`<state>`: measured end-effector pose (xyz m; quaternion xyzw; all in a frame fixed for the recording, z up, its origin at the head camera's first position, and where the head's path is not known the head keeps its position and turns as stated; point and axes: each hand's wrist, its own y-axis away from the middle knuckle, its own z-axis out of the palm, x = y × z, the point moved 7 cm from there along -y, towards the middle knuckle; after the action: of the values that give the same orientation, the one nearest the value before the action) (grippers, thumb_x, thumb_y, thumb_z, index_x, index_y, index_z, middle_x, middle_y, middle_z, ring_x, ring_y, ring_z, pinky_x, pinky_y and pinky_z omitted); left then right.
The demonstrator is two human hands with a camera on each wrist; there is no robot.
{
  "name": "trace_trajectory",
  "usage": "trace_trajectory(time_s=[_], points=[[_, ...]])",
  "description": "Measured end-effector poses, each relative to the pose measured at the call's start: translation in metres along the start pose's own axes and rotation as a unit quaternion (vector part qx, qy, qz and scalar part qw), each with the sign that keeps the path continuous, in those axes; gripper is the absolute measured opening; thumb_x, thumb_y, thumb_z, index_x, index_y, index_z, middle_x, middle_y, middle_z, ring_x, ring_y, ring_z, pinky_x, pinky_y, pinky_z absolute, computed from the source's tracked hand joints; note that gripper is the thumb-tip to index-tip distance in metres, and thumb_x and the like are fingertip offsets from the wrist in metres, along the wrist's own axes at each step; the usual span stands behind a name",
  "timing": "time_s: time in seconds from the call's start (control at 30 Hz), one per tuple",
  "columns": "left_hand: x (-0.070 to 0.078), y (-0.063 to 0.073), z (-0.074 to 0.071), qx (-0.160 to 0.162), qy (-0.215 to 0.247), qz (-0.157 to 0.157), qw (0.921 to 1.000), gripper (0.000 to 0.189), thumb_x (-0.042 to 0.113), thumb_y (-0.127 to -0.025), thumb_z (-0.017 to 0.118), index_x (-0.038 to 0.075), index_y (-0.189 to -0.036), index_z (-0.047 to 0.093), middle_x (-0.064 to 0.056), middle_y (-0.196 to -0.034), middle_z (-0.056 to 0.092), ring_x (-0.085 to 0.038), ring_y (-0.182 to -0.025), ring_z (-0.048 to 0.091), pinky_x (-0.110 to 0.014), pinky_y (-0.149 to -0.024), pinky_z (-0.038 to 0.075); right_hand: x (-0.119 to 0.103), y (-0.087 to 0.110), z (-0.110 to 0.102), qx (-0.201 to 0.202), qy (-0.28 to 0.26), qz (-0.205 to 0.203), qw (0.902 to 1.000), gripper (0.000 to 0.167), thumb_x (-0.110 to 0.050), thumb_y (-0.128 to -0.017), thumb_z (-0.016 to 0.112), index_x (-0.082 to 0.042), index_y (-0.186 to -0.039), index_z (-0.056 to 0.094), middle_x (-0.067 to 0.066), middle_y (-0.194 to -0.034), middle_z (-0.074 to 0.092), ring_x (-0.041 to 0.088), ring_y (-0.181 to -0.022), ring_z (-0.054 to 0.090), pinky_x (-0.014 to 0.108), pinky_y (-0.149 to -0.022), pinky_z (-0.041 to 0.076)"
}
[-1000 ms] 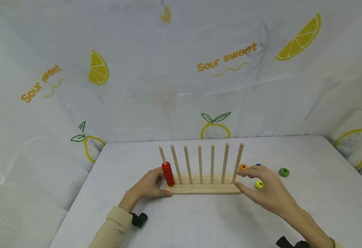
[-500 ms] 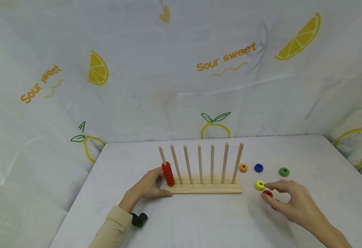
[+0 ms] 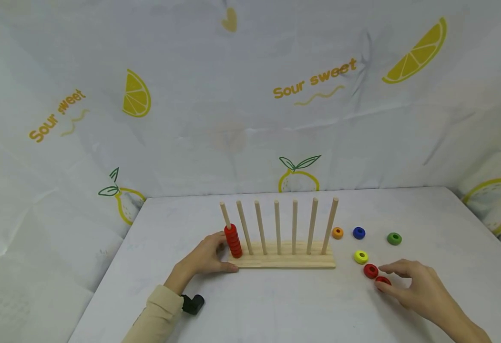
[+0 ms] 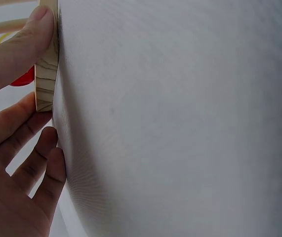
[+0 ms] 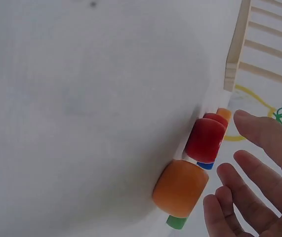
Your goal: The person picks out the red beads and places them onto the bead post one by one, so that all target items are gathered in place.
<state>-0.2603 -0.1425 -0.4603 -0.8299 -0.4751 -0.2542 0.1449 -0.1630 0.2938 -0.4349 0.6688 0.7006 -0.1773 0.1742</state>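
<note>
My left hand [image 3: 205, 255] holds the left end of a wooden peg rack [image 3: 284, 261], its thumb on the front edge in the left wrist view. A stack of red beads [image 3: 233, 241] sits on the leftmost peg; the other pegs are bare. Over the table at right, my right hand [image 3: 422, 288] reaches with thumb and index finger apart around a red bead [image 3: 383, 281], partly covered by the thumb. Another red bead [image 3: 371, 271] lies just beside it. In the right wrist view, the fingers stand apart from the red bead [image 5: 206, 140] and an orange bead [image 5: 181, 188].
Right of the rack lie a yellow bead [image 3: 361, 257], an orange bead [image 3: 337, 233], a blue bead [image 3: 359, 233] and a green bead [image 3: 394, 238]. A white cloth printed with lemons [image 3: 298, 181] hangs behind the white table [image 3: 284, 305].
My right hand has moved from the rack's rightmost peg to the right and nearer, down to the red beads, which now show. My left hand and the rack have stayed put.
</note>
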Motion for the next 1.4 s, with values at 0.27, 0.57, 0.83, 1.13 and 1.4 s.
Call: trace_trajectory(time_s=[0.27, 0.57, 0.83, 1.13, 1.4], points=[[0.001, 0.0, 0.0, 0.001, 0.001, 0.006, 1.0, 0.048, 0.037, -0.072, 0.093, 0.021, -0.112, 0.072, 0.008, -0.11, 0.066, -0.013, -0.1, 0.058, -0.038, -0.093, 0.05, 0.011, -0.002, 0.009, -0.022, 0.004, 0.01, 0.9997, 0.046, -0.027, -0.073, 0.091, 0.002, -0.105, 0.077, 0.013, -0.1, 0.076, 0.035, -0.09, 0.07, 0.053, -0.077, 0.058], [0.003, 0.0, 0.0, -0.001, 0.005, 0.013, 0.9999, 0.047, 0.036, -0.072, 0.093, 0.021, -0.111, 0.072, 0.009, -0.11, 0.067, -0.012, -0.101, 0.059, -0.038, -0.094, 0.051, 0.019, -0.004, 0.021, -0.066, 0.006, 0.052, 0.9965, 0.054, -0.03, -0.071, 0.092, 0.005, -0.108, 0.075, 0.02, -0.103, 0.075, 0.035, -0.091, 0.069, 0.052, -0.08, 0.059], [0.003, 0.0, -0.001, -0.001, 0.0, 0.007, 1.0, 0.047, 0.036, -0.071, 0.093, 0.021, -0.111, 0.071, 0.009, -0.108, 0.066, -0.012, -0.099, 0.058, -0.038, -0.093, 0.05, 0.016, -0.005, 0.017, -0.064, 0.001, 0.044, 0.997, 0.045, -0.023, -0.077, 0.089, 0.005, -0.109, 0.075, 0.019, -0.104, 0.075, 0.036, -0.094, 0.069, 0.052, -0.082, 0.059], [0.003, 0.0, 0.0, 0.0, 0.006, 0.006, 1.0, 0.046, 0.035, -0.072, 0.093, 0.021, -0.11, 0.072, 0.009, -0.108, 0.066, -0.013, -0.101, 0.058, -0.039, -0.095, 0.05, 0.008, -0.007, -0.009, 0.005, -0.001, 0.009, 0.9999, 0.042, -0.022, -0.078, 0.088, 0.005, -0.108, 0.075, 0.023, -0.104, 0.074, 0.041, -0.092, 0.07, 0.051, -0.075, 0.06], [0.004, 0.0, -0.001, -0.001, 0.006, 0.009, 0.9999, 0.046, 0.035, -0.072, 0.092, 0.021, -0.111, 0.072, 0.008, -0.11, 0.066, -0.015, -0.104, 0.06, -0.041, -0.097, 0.051, -0.01, -0.01, -0.027, 0.071, -0.003, -0.027, 0.9971, 0.041, -0.02, -0.075, 0.09, 0.004, -0.105, 0.076, 0.018, -0.096, 0.076, 0.043, -0.088, 0.071, 0.046, -0.068, 0.06]])
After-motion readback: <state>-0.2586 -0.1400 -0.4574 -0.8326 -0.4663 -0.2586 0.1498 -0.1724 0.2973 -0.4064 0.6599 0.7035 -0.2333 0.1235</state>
